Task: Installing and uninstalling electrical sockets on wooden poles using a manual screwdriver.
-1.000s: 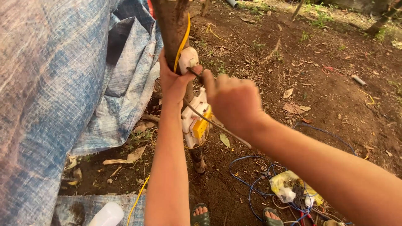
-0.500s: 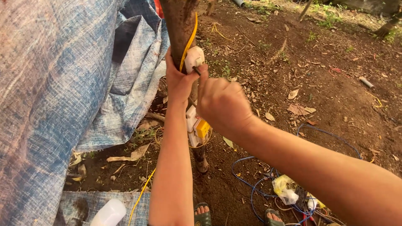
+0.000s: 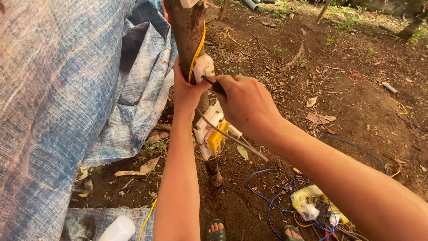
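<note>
Brown bark on the wooden post, with a yellow wire running down it to a white socket. White and yellow on the switch box lower down; faded blue-grey weave on the tarpaulin. Blue cable looped over dark brown soil; white plastic bottle.

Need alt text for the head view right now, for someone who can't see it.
Left hand steadies a white socket on a wooden post while the right hand works a dark-handled tool against it. A blue tarp hangs left; blue wires lie on the dirt.
</note>
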